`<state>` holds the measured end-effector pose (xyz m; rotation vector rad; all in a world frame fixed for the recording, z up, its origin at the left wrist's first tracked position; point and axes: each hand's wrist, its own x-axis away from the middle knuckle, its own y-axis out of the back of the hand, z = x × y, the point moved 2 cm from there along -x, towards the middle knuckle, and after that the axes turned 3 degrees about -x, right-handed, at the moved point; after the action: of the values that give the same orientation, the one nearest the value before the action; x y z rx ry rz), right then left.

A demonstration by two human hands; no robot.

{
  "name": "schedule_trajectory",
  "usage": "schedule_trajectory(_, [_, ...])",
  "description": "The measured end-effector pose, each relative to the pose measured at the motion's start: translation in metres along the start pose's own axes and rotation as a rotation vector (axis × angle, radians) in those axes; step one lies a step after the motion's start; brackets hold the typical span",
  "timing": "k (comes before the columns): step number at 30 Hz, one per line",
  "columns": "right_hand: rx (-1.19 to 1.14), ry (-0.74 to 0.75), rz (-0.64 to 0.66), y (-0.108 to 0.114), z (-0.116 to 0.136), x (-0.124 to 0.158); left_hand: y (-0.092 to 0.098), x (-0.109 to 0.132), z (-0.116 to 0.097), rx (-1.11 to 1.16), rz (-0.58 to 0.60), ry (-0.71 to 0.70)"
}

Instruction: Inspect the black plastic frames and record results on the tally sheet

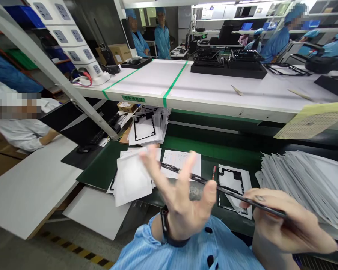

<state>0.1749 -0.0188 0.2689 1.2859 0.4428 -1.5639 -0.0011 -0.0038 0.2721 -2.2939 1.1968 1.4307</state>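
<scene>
Left hand: the left hand (pixel 180 198) is spreading its fingers wide apart, holding nothing, and is blurred; a black wristband (pixel 165 225) is circling its wrist.

Right hand: the right hand (pixel 284 225) is clamping the near end of the thin black frame (pixel 242 198) between its fingers.

Thin frame: it is slanting up and left from the right hand, passing behind the left hand's fingers, with its far end lying just past them.

Under the hands: a black frame on white paper (pixel 231 183) is lying below the strip, with a red-tipped pen (pixel 213 172) resting just beside it.

Worktop: the green worktop (pixel 101 165) is carrying a printed sheet (pixel 180 163), loose white papers (pixel 132 176) to the left and a tall paper stack (pixel 301 183) to the right.

Far side: a white shelf (pixel 202 90) is holding black trays (pixel 228 65).

People: co-workers in blue gowns (pixel 276 41) are standing beyond the shelf.
</scene>
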Motion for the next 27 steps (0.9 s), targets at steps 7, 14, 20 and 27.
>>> schedule_trajectory(7, [0.031,0.149,0.199,-0.006,0.019,-0.03,-0.005,-0.007,-0.015,0.329,0.097,-0.258])
schedule_trajectory(14, [0.052,0.152,0.243,-0.004,0.027,-0.038,0.002,-0.012,-0.007,0.385,0.086,-0.259])
schedule_trajectory(20, [0.061,0.23,0.181,-0.001,0.011,-0.035,0.003,-0.004,0.003,0.404,-0.131,-0.155])
schedule_trajectory(27, [0.08,0.14,0.081,0.004,-0.006,-0.005,0.004,-0.003,-0.005,0.326,-0.28,-0.077])
